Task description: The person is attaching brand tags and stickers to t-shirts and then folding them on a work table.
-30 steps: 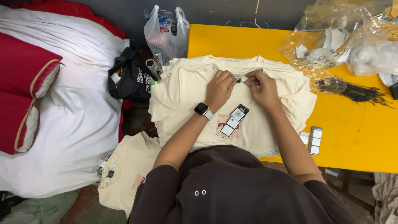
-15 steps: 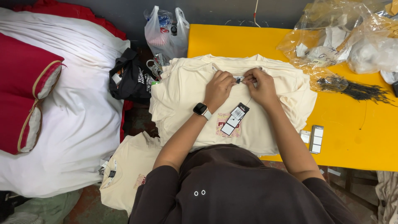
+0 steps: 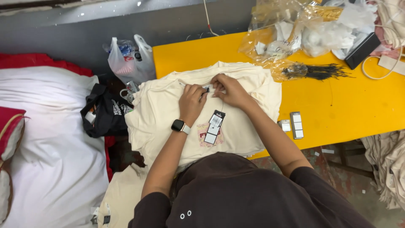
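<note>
Item: cream T-shirt (image 3: 236, 126), topmost of a folded stack, lying on the near left corner of the yellow counter (image 3: 346, 109) and overhanging its edge.

Nearest: a dark-sleeved torso, forearms reaching forward; a smartwatch (image 3: 179, 126) is sitting on the left wrist.

On the shirt front: a black-and-white hang tag (image 3: 214, 126) is resting over a small printed chest motif, with a thin string appearing to run up toward the collar.

At the collar: the left hand (image 3: 192, 101) is pressing down beside the neck label, fingers curled; its grip looks closed on a pinch of cloth, though the fingertips are hidden. The right hand (image 3: 230, 89) is pinching at the collar, its grip closed on the label or string; which one cannot be told.

Handling, as a judgement: light, soft and limp fabric, likely sliding over the shirts beneath, so holding by the collar seam or both shoulders is looking safest. The tag is stiff card on a fine string, better not pulled.

Beside: small sticker strips (image 3: 296, 125) on the counter.

Farther: a bundle of black tag strings (image 3: 320, 71), crumpled clear plastic bags (image 3: 291, 38).

Far left: a white carrier bag (image 3: 128, 61) and a black bag (image 3: 103, 112) on the floor.
</note>
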